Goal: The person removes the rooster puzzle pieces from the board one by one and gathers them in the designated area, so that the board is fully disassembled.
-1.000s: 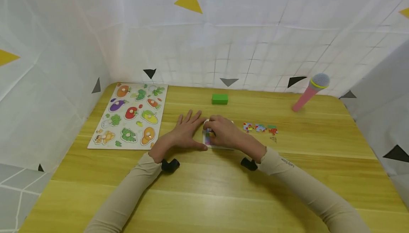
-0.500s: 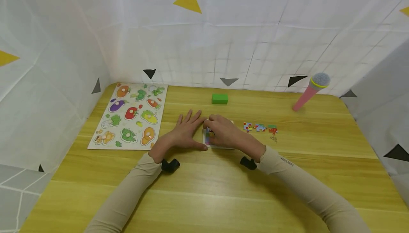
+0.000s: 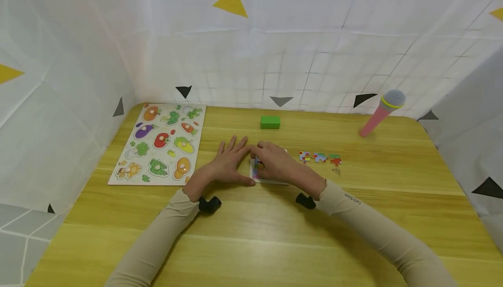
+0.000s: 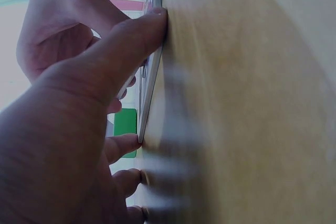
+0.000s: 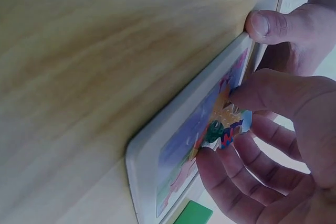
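Note:
A small jigsaw board [image 5: 142, 156] with a white frame lies flat on the table under the right hand, which covers much of it in the head view. The left hand [image 3: 229, 164] has its fingers spread along the board's left side. Its thumb and forefinger touch the board's edge. Above the board the right hand [image 3: 273, 161] pinches a colourful jigsaw piece [image 5: 228, 124], which is tilted over the picture in the right wrist view. Three loose jigsaw pieces [image 3: 320, 157] lie in a row to the right of the board.
A vegetable knob puzzle [image 3: 163, 147] lies at the left of the wooden table [image 3: 251, 243]. Behind the hands sits a green block [image 3: 270, 122]. A pink toy microphone [image 3: 379, 115] is at the back right. White sheeting hangs around the table's back and sides.
The right hand's fingers have shifted slightly over the board, so a little more of the picture shows. The left hand stays in place.

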Demonstrator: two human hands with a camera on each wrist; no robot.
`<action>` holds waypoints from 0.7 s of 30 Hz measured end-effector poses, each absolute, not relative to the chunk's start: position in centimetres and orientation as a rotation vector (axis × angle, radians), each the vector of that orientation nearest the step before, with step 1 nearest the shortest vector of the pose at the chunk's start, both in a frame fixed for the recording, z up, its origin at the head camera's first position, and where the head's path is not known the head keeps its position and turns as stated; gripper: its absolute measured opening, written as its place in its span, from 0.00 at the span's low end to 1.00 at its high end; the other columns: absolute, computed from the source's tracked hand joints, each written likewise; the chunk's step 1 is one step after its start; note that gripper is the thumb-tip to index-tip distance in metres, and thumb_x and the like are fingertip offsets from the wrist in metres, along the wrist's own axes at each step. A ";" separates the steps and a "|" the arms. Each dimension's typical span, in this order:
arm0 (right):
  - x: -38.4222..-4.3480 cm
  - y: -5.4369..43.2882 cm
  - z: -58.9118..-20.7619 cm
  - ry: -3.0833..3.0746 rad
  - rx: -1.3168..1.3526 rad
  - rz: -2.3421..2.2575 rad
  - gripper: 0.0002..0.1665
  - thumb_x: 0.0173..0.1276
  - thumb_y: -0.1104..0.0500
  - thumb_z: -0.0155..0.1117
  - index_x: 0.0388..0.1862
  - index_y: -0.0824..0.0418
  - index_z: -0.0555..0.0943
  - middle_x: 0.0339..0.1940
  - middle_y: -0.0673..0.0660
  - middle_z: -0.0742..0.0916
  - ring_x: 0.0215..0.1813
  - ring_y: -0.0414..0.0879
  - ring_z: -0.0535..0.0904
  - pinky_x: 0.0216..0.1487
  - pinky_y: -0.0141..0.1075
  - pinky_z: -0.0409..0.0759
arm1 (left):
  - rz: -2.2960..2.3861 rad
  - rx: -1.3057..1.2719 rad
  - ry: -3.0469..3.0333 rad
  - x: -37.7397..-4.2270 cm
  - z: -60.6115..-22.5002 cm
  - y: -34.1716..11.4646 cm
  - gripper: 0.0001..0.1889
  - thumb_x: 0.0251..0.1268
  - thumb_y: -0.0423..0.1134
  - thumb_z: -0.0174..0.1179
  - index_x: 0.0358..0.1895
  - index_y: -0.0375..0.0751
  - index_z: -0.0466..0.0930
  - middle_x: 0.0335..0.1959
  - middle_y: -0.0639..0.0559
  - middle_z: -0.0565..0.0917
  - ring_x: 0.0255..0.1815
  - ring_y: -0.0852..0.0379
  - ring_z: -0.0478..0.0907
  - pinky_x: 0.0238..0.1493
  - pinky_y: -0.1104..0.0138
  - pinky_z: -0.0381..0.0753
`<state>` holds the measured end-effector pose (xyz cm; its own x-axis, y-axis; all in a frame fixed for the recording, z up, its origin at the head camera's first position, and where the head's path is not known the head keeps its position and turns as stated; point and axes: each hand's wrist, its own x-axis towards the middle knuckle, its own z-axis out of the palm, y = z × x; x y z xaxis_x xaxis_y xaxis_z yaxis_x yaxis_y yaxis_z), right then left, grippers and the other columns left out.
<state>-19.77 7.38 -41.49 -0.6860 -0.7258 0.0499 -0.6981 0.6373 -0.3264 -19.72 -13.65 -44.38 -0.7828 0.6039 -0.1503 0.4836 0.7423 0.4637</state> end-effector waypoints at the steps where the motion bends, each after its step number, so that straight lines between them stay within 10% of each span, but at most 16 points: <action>1: -19.8 7.4 -41.5 2.764 -1.207 -0.497 0.27 0.58 0.59 0.78 0.55 0.61 0.79 0.38 0.53 0.79 0.35 0.44 0.73 0.35 0.36 0.75 | 0.590 0.848 2.653 -19.7 -44.4 -13.6 0.57 0.53 0.69 0.67 0.82 0.51 0.49 0.83 0.46 0.38 0.80 0.38 0.27 0.73 0.39 0.28; 21: -19.6 9.2 -41.3 2.813 -1.265 -0.553 0.17 0.59 0.59 0.76 0.45 0.61 0.83 0.36 0.52 0.79 0.34 0.43 0.72 0.33 0.35 0.74 | 0.602 0.851 2.674 -19.6 -44.6 -13.5 0.57 0.52 0.70 0.68 0.81 0.52 0.50 0.83 0.45 0.40 0.80 0.38 0.28 0.72 0.38 0.28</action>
